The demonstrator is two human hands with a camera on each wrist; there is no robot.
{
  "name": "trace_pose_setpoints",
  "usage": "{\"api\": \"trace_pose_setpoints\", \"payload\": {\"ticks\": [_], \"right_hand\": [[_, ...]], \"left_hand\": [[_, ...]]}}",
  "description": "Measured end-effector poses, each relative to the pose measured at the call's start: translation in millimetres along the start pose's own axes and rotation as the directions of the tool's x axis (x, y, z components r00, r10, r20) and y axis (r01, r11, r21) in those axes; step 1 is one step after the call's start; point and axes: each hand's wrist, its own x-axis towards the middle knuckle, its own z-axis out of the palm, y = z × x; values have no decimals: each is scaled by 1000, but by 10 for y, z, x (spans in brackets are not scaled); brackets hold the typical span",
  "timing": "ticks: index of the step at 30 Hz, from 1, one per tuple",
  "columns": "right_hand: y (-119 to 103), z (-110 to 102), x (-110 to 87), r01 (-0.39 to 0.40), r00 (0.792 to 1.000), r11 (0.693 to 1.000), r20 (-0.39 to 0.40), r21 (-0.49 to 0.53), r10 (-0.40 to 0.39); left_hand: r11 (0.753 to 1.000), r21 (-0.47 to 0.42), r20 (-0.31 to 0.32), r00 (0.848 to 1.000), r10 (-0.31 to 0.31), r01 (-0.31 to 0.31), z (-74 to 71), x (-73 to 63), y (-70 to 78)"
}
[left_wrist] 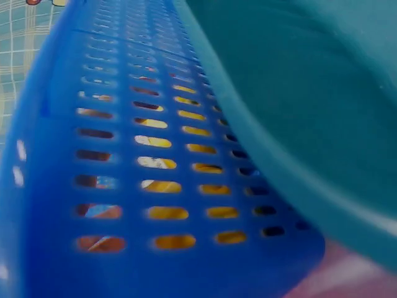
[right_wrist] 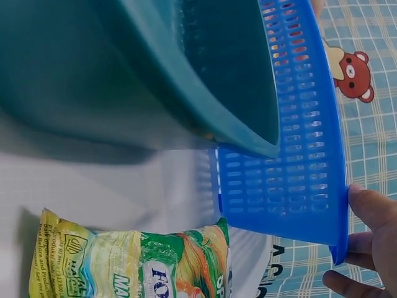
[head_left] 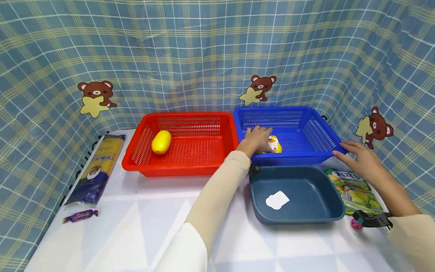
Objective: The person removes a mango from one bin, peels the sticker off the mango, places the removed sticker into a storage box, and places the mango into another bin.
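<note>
My left hand (head_left: 257,140) reaches over the front rim into the blue basket (head_left: 289,155), at its left end. Right beside the fingers lies a yellow pack (head_left: 276,144) with a white label, partly covered by the hand. Yellow also shows through the basket's slots in the left wrist view. Whether the fingers grip the pack is not plain. My right hand (head_left: 365,160) holds the basket's front right corner, with the thumb (right_wrist: 372,205) at the rim and other fingers below. In front of the basket stands a dark teal tub (head_left: 295,221) with a small white flat piece (head_left: 277,200) inside.
To the left, a red basket (head_left: 183,170) holds a yellow oval fruit (head_left: 161,142). A pasta packet (head_left: 96,170) and a purple wrapped candy (head_left: 80,215) lie at the far left. A green Fox's bag (head_left: 355,192) and pink candy (head_left: 356,224) lie by my right arm. A checked curtain (head_left: 190,56) hangs behind.
</note>
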Motion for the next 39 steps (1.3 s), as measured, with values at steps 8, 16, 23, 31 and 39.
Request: {"api": "trace_pose_setpoints", "payload": {"ticks": [8, 16, 23, 31, 39], "right_hand": [[27, 18, 9, 22, 999, 1000, -29, 0, -22], [28, 56, -3, 30, 998, 999, -63, 21, -29], [43, 57, 0, 10, 999, 999, -38, 32, -9], [14, 80, -12, -9, 999, 999, -34, 38, 10], [30, 81, -21, -1, 999, 999, -50, 48, 3]], "left_hand": [[999, -28, 72, 997, -15, 17, 80, 104, 41], [999, 33, -17, 1000, -3, 4, 111, 141, 100], [999, 44, -131, 991, 15, -9, 16, 27, 105], [999, -43, -191, 981, -1, -7, -183, -210, -5], [997, -77, -217, 976, 9, -26, -309, -477, -33]]}}
